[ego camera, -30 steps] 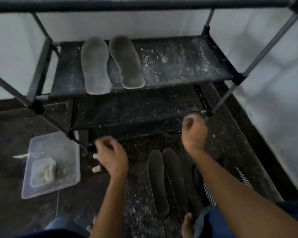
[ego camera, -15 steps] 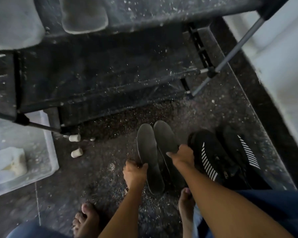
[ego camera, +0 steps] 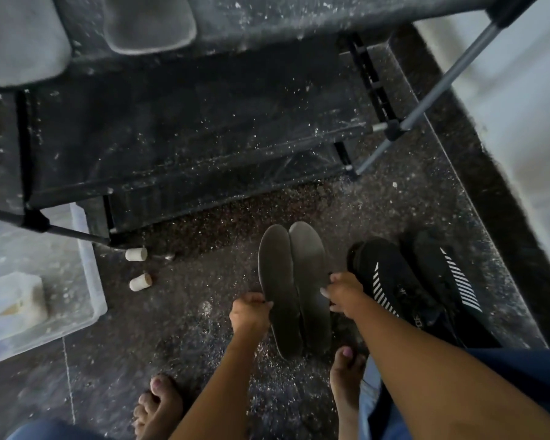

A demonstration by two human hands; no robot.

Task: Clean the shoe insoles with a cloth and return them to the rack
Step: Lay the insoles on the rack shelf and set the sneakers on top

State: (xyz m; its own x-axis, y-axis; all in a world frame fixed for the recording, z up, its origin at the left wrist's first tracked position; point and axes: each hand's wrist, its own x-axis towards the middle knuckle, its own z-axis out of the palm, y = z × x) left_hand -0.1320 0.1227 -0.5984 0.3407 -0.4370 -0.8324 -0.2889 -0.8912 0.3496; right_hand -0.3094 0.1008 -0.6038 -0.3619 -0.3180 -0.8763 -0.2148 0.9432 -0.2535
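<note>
Left hand (ego camera: 251, 312) and right hand (ego camera: 343, 292), empty by the rack (ego camera: 204, 147) a second ago, are now pinching the dark insoles (ego camera: 292, 287) on the floor (ego camera: 188, 312), starting the pickup for cleaning.

You see matt, felt-like dark insoles (ego camera: 291, 287), a speckled glossy stone floor (ego camera: 204, 287), dusty black fabric rack shelves (ego camera: 204, 128) on metal tubes (ego camera: 432, 87), and a translucent plastic tray (ego camera: 86, 281).

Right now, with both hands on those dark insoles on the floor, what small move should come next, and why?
Probably lift the pair off the floor together. The left hand pinches the outer edge of the left insole and the right hand grips the right insole, so both seem held. They lie side by side on the dusty floor, and no cloth is in either hand yet.
</note>
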